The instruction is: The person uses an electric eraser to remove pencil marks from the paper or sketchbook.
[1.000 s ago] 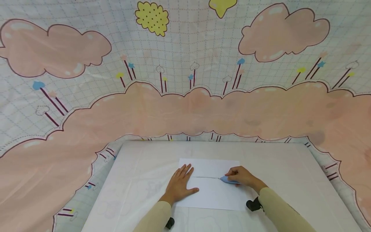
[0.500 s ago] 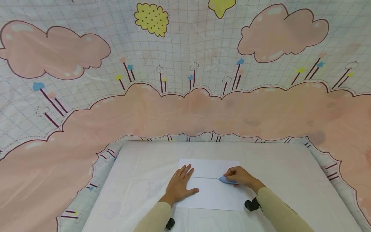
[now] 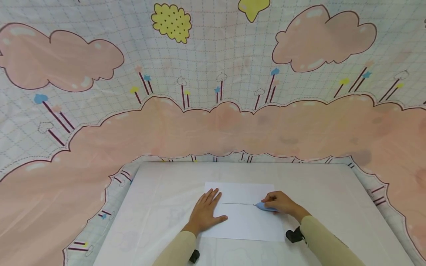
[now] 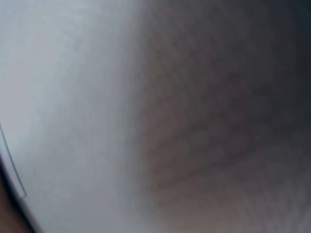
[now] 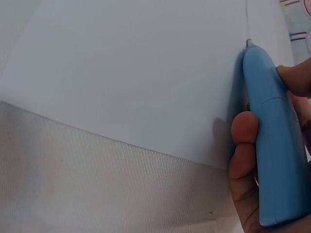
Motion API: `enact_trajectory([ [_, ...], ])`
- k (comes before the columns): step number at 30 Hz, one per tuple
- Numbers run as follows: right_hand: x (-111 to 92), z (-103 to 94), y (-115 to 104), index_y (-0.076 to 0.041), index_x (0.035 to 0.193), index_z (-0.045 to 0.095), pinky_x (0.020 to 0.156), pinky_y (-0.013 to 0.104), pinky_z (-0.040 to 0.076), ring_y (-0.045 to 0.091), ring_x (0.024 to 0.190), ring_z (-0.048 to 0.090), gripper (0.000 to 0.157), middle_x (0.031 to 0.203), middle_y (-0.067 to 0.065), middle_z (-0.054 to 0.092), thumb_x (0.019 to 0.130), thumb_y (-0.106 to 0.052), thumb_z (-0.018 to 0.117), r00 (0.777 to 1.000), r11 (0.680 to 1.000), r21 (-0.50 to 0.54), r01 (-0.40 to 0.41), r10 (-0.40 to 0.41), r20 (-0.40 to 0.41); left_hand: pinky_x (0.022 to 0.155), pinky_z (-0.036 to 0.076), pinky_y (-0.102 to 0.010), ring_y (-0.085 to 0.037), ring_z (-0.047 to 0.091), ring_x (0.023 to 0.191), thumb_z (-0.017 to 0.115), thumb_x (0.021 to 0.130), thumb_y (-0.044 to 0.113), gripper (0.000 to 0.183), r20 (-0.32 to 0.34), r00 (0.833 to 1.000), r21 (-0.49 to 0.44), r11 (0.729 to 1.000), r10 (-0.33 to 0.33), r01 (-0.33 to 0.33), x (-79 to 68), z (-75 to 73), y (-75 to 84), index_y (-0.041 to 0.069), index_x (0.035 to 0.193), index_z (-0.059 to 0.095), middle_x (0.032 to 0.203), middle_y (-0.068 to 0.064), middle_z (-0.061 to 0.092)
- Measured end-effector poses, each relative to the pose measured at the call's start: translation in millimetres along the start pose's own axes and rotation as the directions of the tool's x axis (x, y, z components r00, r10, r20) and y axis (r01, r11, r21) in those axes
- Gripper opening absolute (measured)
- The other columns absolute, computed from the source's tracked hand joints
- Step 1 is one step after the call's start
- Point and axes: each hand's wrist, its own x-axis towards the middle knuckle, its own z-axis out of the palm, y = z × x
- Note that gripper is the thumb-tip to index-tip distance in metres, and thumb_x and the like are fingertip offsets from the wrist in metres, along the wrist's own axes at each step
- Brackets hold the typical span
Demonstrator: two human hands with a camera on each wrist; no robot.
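Observation:
A white sheet of paper [image 3: 246, 225] lies on the table, with a thin dark line [image 3: 236, 203] across it. My left hand [image 3: 204, 212] rests on the sheet's left part, fingers spread. In the left wrist view only a blurred, dark patch of that hand [image 4: 204, 145] shows beside a pale surface. My right hand [image 3: 281, 202] grips a blue electric eraser [image 5: 274, 131] between thumb and fingers. Its whitish tip [image 5: 250, 42] is at the near end of the line in the right wrist view. The eraser's back end is partly hidden by the hand in the head view.
A pale cloth covers the table [image 3: 166, 184] around the sheet. Behind it hangs a curtain [image 3: 213, 129] printed with clouds and stars. Dark devices, including one at the right wrist [image 3: 294, 235], sit beneath both sleeves.
My right hand shifts slightly left, then back to the right, with the electric eraser along the line. The left hand stays in place on the paper.

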Motion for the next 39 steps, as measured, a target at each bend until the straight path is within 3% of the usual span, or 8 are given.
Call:
enact_trajectory([
  [8, 4.2, 2.5, 2.2, -0.001, 0.095, 0.072, 0.054, 0.024, 0.052, 0.016, 0.078, 0.052, 0.014, 0.109, 0.014, 0.067, 0.087, -0.012, 0.069, 1.000, 1.000, 0.016, 0.004, -0.004, 0.005, 0.124, 0.013, -0.045, -0.021, 0.009, 0.153, 0.044, 0.085, 0.078, 0.096, 0.049, 0.999, -0.029, 0.999, -0.019, 0.021, -1.5, -6.9, 2.1, 0.018, 0.158, 0.024, 0.166, 0.002, 0.015],
  [22, 10.6, 9.7, -3.3, -0.001, 0.096, 0.072, 0.054, 0.023, 0.052, 0.016, 0.078, 0.054, 0.014, 0.109, 0.014, 0.067, 0.086, -0.011, 0.069, 0.999, 0.999, 0.000, 0.032, -0.032, 0.025, 0.122, 0.019, -0.046, -0.023, 0.015, 0.152, 0.043, 0.085, 0.079, 0.096, -0.013, 1.000, -0.002, 1.000, 0.007, -0.007, -1.7, 0.4, -0.2, 0.017, 0.157, 0.028, 0.165, 0.000, 0.020],
  [39, 16.2, 19.5, -11.7, -0.003, 0.093, 0.072, 0.055, 0.024, 0.052, 0.016, 0.076, 0.054, 0.010, 0.108, 0.012, 0.067, 0.086, -0.011, 0.070, 1.000, 1.000, 0.002, 0.002, -0.002, 0.014, 0.124, 0.014, -0.043, -0.020, 0.009, 0.153, 0.041, 0.085, 0.080, 0.096, 0.052, 0.998, 0.004, 1.000, -0.018, 0.017, -2.3, -5.8, 1.1, 0.019, 0.158, 0.023, 0.166, 0.003, 0.015],
])
